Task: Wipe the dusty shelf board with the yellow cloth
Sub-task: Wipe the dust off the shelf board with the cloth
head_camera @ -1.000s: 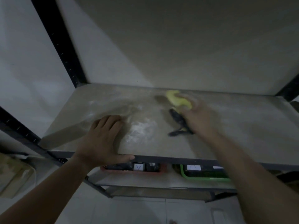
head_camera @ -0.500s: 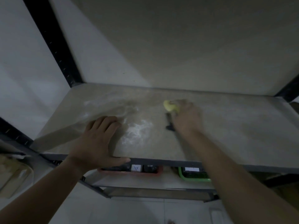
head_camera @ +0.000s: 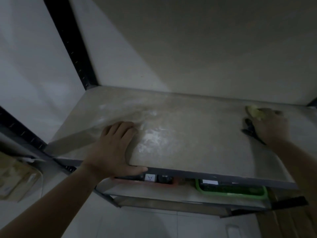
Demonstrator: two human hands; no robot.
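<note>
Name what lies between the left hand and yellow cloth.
Head view: only shelf board up to the yellow cloth, a white dust patch beside the left hand.

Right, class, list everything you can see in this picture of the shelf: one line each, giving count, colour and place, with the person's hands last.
shelf board: one, grey-beige, dusty, upper level of the rack
dust patch: one, white, on the board beside the left hand
yellow cloth: one, yellow, far right of the board
dark object: one, black, by the right hand; unidentifiable
rack posts: at least two, black, left side
green tray: one, green, lower shelf, right
red tray: one, red-orange, lower shelf, left
left hand: flat on the board, thumb over its front edge
right hand: grips the cloth
</note>
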